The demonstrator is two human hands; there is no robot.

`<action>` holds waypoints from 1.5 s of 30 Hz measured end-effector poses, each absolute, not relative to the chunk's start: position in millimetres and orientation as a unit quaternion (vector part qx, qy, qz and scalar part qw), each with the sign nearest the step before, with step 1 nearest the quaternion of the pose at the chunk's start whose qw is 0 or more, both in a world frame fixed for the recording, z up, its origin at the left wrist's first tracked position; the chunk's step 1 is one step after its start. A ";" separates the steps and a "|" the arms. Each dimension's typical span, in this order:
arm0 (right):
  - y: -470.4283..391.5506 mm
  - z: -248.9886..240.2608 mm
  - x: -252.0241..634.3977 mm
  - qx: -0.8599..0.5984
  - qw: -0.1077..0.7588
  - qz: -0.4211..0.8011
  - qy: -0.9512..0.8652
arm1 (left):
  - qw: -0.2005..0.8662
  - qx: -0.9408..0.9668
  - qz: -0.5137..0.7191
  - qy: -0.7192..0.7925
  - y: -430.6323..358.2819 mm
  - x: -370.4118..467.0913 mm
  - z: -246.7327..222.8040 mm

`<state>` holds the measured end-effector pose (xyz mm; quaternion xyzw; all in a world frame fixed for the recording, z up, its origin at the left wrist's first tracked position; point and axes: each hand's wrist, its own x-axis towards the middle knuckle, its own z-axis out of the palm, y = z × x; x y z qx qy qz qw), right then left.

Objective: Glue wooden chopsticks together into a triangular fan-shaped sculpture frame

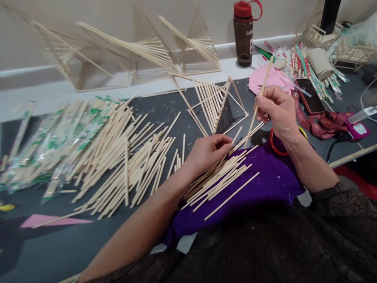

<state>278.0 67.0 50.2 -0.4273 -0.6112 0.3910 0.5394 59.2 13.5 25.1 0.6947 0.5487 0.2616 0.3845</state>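
Note:
My right hand [277,110] is closed around a chopstick [266,78], pinched between thumb and fingers and held slanting upward, its lower end near the purple cloth [235,204]. My left hand [212,151] is closed in a pinch over the loose chopsticks [218,182] on that cloth. A short length of chopstick [237,135] shows at its fingertips; the rest of that stick is hidden. Just beyond both hands stands a frame of glued sticks [209,104], with a slanting row of sticks across it.
Many loose chopsticks [132,165] and plastic-wrapped ones [44,149] cover the left side. Twisted stick frames [141,49] lean by the wall. A dark bottle [244,39] with red lid, pink paper [256,82], phone [310,95], red tape roll [275,147] and lanyard [321,124] lie rightward.

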 end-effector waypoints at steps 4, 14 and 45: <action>67.8 48.8 278.7 -0.434 0.535 0.385 -0.614 | 0.460 0.628 0.286 0.559 17.2 63.9 22.5; 71.9 44.0 281.2 -0.444 0.527 0.374 -0.621 | 0.514 0.602 0.293 0.536 17.8 65.3 26.6; 47.3 56.1 269.2 -0.364 0.581 0.419 -0.596 | 0.163 0.775 0.265 0.549 -13.8 31.3 61.0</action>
